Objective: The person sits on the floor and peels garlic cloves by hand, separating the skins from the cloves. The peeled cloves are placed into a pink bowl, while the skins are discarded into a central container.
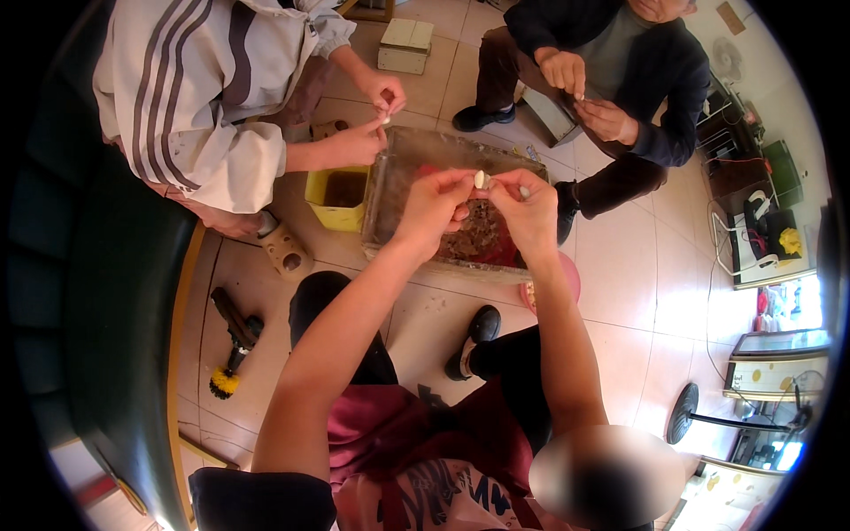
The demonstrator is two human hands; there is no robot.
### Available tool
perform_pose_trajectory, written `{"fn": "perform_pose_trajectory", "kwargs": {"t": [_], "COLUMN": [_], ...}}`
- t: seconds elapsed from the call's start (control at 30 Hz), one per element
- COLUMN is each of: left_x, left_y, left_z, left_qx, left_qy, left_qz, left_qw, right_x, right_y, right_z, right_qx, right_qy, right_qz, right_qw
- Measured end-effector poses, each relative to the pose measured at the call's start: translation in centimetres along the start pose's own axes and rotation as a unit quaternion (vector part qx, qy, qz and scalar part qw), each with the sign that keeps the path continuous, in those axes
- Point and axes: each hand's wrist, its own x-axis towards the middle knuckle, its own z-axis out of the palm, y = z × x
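Observation:
In the head view, my left hand (438,203) and my right hand (522,208) meet over a large grimy tub (383,177), pinching a small pale clove-like piece (481,180). A second pale bit (525,191) shows at my right fingers. Inside the tub, partly hidden by my hands, are brownish peelings (474,232) and something red. A yellow bucket (319,199) stands at the tub's left, and a pink bowl (569,288) with pale pieces is partly hidden behind my right forearm.
A person in a striped jacket (190,106) and another in dark clothing (660,106) sit opposite, each handling small pieces. A green bench (115,336) lines the left, near a brush tool (232,329). A white box (405,44) stands behind; cluttered shelving (766,212) lines the right.

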Motion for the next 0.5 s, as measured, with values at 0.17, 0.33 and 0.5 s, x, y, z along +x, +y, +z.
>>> {"fn": "perform_pose_trajectory", "kwargs": {"t": [0.17,0.33,0.5], "left_x": [0.2,0.4,0.6], "left_y": [-0.3,0.4,-0.1], "left_z": [-0.2,-0.5,-1.0], "left_qx": [0.124,0.026,-0.048], "left_qy": [0.033,-0.003,-0.011], "left_qz": [0.032,0.007,-0.005], "left_qw": [0.991,1.000,0.999], "right_x": [-0.2,-0.1,-0.3], "right_y": [0.0,-0.8,-1.0], "right_z": [-0.4,-0.9,-0.8], "right_qx": [-0.020,-0.113,-0.084], "right_qy": [-0.003,0.029,0.017], "right_qz": [-0.021,-0.038,-0.065], "right_qw": [1.000,0.992,0.994]}}
